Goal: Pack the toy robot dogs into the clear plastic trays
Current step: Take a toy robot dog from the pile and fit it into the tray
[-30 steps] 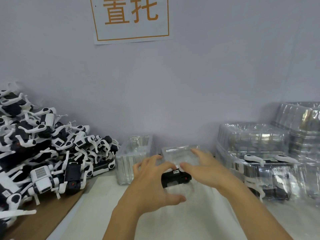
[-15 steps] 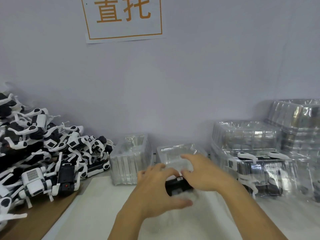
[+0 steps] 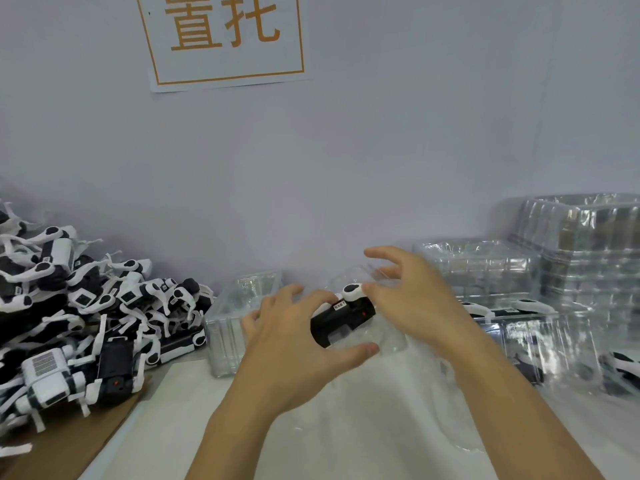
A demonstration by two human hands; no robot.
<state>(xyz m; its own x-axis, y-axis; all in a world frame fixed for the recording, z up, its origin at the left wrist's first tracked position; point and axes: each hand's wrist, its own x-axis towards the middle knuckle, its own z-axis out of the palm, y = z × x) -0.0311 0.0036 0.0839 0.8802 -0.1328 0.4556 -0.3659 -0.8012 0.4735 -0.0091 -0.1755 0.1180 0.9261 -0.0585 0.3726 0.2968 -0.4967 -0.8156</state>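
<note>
My left hand (image 3: 294,344) is gripping the toy dog (image 3: 341,318) — its legs hidden; right fingers (image 3: 377,289) are pinching its white part, clear tray (image 3: 394,337) blurring beneath, dog pile (image 3: 79,317) at left.

- toy robot dog (image 3: 341,318): black body, white leg piece with a black spot on top, small white label, red dot on its side; lies tilted, held up between both hands over the desk (image 3: 346,427)
- clear tray (image 3: 384,327): see-through, blurred, around and under the held dog; exact fit cannot be told
- pile of toy robot dogs (image 3: 79,317): black and white, heaped loose at far left, legs sticking out every way
- empty clear trays (image 3: 239,317): stacked just left of the hands
- packed trays (image 3: 519,327): at right, dogs visible inside; taller clear stack (image 3: 588,244) behind them
</note>
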